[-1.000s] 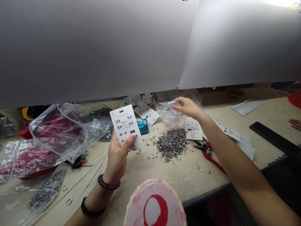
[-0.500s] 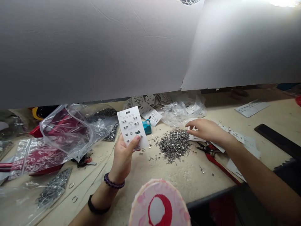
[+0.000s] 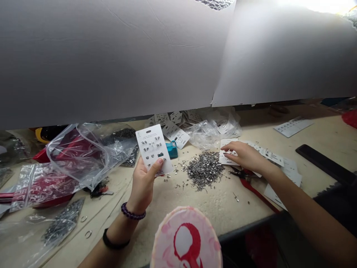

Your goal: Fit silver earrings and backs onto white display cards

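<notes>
My left hand point(image 3: 145, 176) grips a white earring card point(image 3: 153, 143) with rows of small silver studs, tilted up, the thumb over its lower right corner. Beside the heap of small metal earring pieces point(image 3: 205, 170), my right hand point(image 3: 242, 154) hovers over another white earring card point(image 3: 226, 143) lying on the table. Its thumb and fingers are curled close together; anything tiny between them is too small to name. A teal plastic item point(image 3: 172, 149) sits behind the held card.
Red-handled pliers point(image 3: 258, 194) and more cards point(image 3: 290, 173) lie right of the heap. Clear plastic bags point(image 3: 92, 163) fill the left. A dark phone-like slab point(image 3: 325, 163) lies at far right. A pink round object point(image 3: 167, 242) is in front; a white panel point(image 3: 111, 63) hangs above.
The view has shifted slightly. My right hand stays by the card near the heap, its fingertips drawn a little closer together. My left hand still holds its card.
</notes>
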Motion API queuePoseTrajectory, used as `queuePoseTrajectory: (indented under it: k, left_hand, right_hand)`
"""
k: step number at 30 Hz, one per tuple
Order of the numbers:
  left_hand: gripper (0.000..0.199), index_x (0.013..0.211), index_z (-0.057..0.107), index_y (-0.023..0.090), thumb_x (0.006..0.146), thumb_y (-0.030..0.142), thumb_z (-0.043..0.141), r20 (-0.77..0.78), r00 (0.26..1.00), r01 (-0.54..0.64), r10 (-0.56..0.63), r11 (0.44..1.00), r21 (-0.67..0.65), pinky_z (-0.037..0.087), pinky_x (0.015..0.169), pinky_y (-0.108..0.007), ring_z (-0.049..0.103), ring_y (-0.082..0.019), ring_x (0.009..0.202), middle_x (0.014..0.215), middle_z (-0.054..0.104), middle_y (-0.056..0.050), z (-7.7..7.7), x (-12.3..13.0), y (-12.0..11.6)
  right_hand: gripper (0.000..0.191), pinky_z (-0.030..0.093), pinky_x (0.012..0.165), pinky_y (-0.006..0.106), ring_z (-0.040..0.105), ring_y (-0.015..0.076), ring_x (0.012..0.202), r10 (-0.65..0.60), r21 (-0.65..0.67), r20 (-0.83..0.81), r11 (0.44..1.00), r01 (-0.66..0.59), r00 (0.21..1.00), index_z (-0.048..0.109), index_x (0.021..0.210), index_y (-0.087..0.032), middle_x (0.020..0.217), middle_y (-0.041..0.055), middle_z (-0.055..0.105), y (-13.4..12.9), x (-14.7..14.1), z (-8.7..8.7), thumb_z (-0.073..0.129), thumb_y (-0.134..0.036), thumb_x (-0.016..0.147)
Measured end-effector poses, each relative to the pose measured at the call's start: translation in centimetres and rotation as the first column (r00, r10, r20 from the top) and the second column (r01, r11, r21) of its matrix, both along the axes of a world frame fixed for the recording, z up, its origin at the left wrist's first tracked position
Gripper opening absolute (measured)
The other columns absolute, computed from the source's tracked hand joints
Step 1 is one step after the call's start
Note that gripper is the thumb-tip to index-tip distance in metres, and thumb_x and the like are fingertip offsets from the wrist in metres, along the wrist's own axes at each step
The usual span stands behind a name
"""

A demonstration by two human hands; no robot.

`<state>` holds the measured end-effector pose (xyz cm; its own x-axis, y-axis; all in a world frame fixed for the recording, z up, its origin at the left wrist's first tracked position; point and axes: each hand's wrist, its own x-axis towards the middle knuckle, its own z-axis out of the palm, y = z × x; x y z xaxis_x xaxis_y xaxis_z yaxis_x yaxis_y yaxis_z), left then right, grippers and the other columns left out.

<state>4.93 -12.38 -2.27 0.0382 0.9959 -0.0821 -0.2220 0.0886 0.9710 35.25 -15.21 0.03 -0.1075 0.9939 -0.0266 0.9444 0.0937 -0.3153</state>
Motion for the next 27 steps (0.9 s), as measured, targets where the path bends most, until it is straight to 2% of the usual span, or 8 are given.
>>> queuePoseTrajectory:
  k: [4, 7, 13, 15, 18, 22, 24, 27]
  left_hand:
    - [0.053, 0.114, 0.049, 0.023, 0.065, 0.032, 0.069, 0.009, 1.0, 0.001, -0.001, 1.0, -0.01, 0.048, 0.057, -0.021, 0.061, -0.019, 0.087, 0.111, 0.061, -0.006, -0.1, 0.0, 0.0]
    - [0.051, 0.112, 0.051, 0.023, 0.065, 0.032, 0.069, -0.002, 1.0, 0.014, -0.014, 1.0, -0.014, 0.048, 0.057, -0.022, 0.061, -0.018, 0.084, 0.109, 0.062, -0.005, -0.3, 0.1, 0.0]
    - [0.049, 0.111, 0.051, 0.021, 0.066, 0.032, 0.069, -0.008, 1.0, 0.001, -0.001, 1.0, 0.021, 0.048, 0.056, -0.02, 0.061, -0.018, 0.084, 0.108, 0.062, -0.007, -0.1, 0.2, -0.1]
    - [0.047, 0.11, 0.052, 0.02, 0.067, 0.032, 0.068, 0.0, 1.0, 0.003, -0.003, 0.999, 0.033, 0.05, 0.059, -0.022, 0.061, -0.02, 0.088, 0.109, 0.061, -0.008, 0.0, 0.2, -0.1]
    - [0.048, 0.111, 0.052, 0.022, 0.067, 0.03, 0.068, 0.008, 1.0, 0.009, -0.009, 0.999, 0.034, 0.051, 0.064, -0.023, 0.06, -0.02, 0.092, 0.111, 0.061, -0.006, 0.1, 0.3, -0.2]
    - [0.051, 0.114, 0.05, 0.022, 0.067, 0.029, 0.068, 0.013, 1.0, 0.007, -0.007, 1.0, 0.028, 0.051, 0.064, -0.024, 0.06, -0.02, 0.093, 0.112, 0.06, -0.007, 0.1, 0.2, -0.1]
    - [0.05, 0.114, 0.05, 0.022, 0.067, 0.029, 0.068, 0.015, 1.0, 0.009, -0.009, 0.999, 0.03, 0.051, 0.061, -0.023, 0.061, -0.02, 0.09, 0.111, 0.061, -0.007, 0.2, 0.2, -0.1]
    - [0.046, 0.11, 0.052, 0.021, 0.067, 0.029, 0.069, 0.024, 1.0, 0.013, -0.014, 0.999, 0.035, 0.049, 0.056, -0.02, 0.061, -0.018, 0.086, 0.107, 0.062, -0.006, 0.3, 0.1, 0.0]
  right_hand:
    - [0.058, 0.042, 0.085, 0.049, 0.045, 0.0343, 0.112, 0.027, -0.064, 0.187, 0.998, -0.015, 0.982, 0.054, 0.119, -0.024, 0.121, 0.0099, 0.054, -1.1, 1.0, -0.5, 0.064, -0.045, 0.066]
    - [0.044, 0.044, 0.085, 0.046, 0.047, 0.0328, 0.113, 0.068, -0.109, 0.175, 0.993, -0.049, 0.982, 0.059, 0.112, -0.027, 0.123, 0.0077, 0.053, -1.6, 1.7, -0.9, 0.062, -0.038, 0.07]
    - [0.032, 0.05, 0.078, 0.04, 0.054, 0.0271, 0.105, -0.11, 0.138, -0.003, 0.984, 0.109, 0.994, 0.063, 0.105, -0.027, 0.123, 0.0048, 0.053, -2.8, 2.9, -0.1, 0.041, -0.04, 0.085]
    - [0.03, 0.049, 0.079, 0.04, 0.056, 0.0259, 0.102, -0.183, 0.313, -0.089, 0.928, 0.202, 0.979, 0.065, 0.101, -0.025, 0.114, 0.0058, 0.06, -3.3, 2.8, 0.1, 0.042, -0.036, 0.086]
    - [0.026, 0.05, 0.078, 0.04, 0.061, 0.0258, 0.091, -0.319, 0.531, -0.202, 0.759, 0.377, 0.926, 0.066, 0.097, -0.024, 0.098, 0.0061, 0.067, -3.6, 2.2, -0.1, 0.044, -0.033, 0.086]
    - [0.025, 0.054, 0.063, 0.039, 0.065, 0.0237, 0.07, -0.379, 0.521, -0.528, 0.562, 0.642, 0.76, 0.066, 0.095, -0.022, 0.084, 0.0052, 0.068, -3.3, 1.3, -0.6, 0.051, -0.037, 0.081]
    - [0.024, 0.056, 0.056, 0.036, 0.065, 0.0204, 0.064, -0.286, 0.399, -0.733, 0.554, 0.731, 0.617, 0.066, 0.092, -0.022, 0.082, 0.0033, 0.068, -3.0, 0.9, -0.7, 0.056, -0.039, 0.078]
    - [0.017, 0.055, 0.052, 0.032, 0.063, 0.0168, 0.062, -0.16, 0.236, -0.899, 0.606, 0.759, 0.408, 0.067, 0.082, -0.021, 0.075, 0.0008, 0.066, -2.6, 0.1, -0.2, 0.063, -0.034, 0.071]
